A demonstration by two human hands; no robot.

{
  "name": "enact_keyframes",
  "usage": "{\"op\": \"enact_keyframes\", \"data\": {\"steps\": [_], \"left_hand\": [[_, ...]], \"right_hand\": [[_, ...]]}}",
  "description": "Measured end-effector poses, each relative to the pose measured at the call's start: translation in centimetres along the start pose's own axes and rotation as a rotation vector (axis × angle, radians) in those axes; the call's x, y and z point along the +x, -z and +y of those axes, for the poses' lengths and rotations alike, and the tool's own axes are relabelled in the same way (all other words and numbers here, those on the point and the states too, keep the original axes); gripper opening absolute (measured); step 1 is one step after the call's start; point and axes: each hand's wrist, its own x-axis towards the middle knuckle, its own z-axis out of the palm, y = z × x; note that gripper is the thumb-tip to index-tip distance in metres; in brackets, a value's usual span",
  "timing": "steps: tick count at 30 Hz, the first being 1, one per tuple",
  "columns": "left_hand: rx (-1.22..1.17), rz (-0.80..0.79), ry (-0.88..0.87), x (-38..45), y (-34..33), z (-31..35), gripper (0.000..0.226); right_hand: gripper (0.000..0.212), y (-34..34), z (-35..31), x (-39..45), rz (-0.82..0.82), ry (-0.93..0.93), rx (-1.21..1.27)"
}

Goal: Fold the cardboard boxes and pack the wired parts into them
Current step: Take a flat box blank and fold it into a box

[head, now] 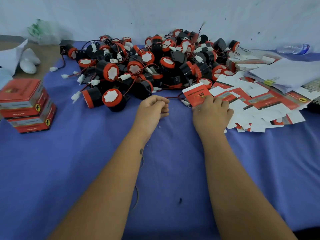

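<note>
Both forearms reach up from the frame's bottom over a tabletop [86,170] w/ blue cloth. Left hand [152,108], center, fingers loosely curled, holding nothing. Right hand [211,113], just right of it, grips a flat red box [197,94] at the edge of a heap of flat boxes [259,104], right side. Wired parts [147,66] piled at top center against a white wall [155,13]. Two folded boxes [27,104] stacked at left. Paper stack [290,73] w/ clip upper right; plastic bottle [294,48] behind it.
</note>
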Motion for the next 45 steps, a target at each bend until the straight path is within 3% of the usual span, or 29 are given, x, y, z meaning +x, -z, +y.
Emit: {"op": "enact_keyframes", "data": {"steps": [5, 9, 12, 14, 17, 22, 24, 26, 29, 34, 41, 45], "left_hand": [[0.023, -0.007, -0.001, -0.2, 0.0, 0.0, 0.025], [-0.003, -0.026, 0.007, -0.3, 0.0, 0.1, 0.022], [-0.033, -0.035, 0.011, -0.3, 0.0, 0.2, 0.017], [-0.06, -0.04, -0.011, -0.3, 0.1, 0.1, 0.013], [-0.101, -0.018, -0.051, -0.2, 0.3, 0.1, 0.017], [-0.126, 0.111, -0.098, 0.5, 1.2, 0.0, 0.03], [-0.181, 0.14, -0.082, 0.7, 1.6, 0.1, 0.029], [-0.241, 0.173, -0.075, 0.9, 1.7, 0.2, 0.027], [-0.335, 0.215, -0.094, 1.0, 2.1, 0.4, 0.031], [-0.458, 0.144, -0.152, 0.6, 2.6, 0.9, 0.031], [-0.416, 0.009, -0.175, -0.2, 2.4, 1.4, 0.029], [-0.423, -0.013, -0.18, -0.4, 2.2, 1.4, 0.03]], "right_hand": [[0.024, -0.2, -0.6, -0.3, 0.022, 0.064, -0.066], [0.039, 0.9, -0.7, -0.1, 0.239, 0.038, 0.102], [0.037, 2.5, -1.5, -0.7, 0.582, 0.062, 0.464], [0.034, 3.0, -2.4, -1.4, 0.655, 0.114, 0.815], [0.029, 3.2, -3.3, -1.9, 0.493, 0.06, 1.179], [0.026, 2.8, -2.8, -0.6, 0.01, -0.342, 1.565], [0.046, 2.5, -2.5, -0.6, -0.101, -0.309, 1.496], [0.059, 2.1, -2.7, -0.9, -0.107, -0.165, 1.284], [0.06, 1.4, -3.2, -1.6, -0.114, 0.113, 1.001], [0.058, 1.1, -4.1, -2.8, -0.158, 0.446, 0.803], [0.037, 1.5, -4.4, -3.4, -0.171, 0.411, 0.827], [0.057, 1.7, -4.5, -3.7, -0.177, 0.443, 0.835]]}}
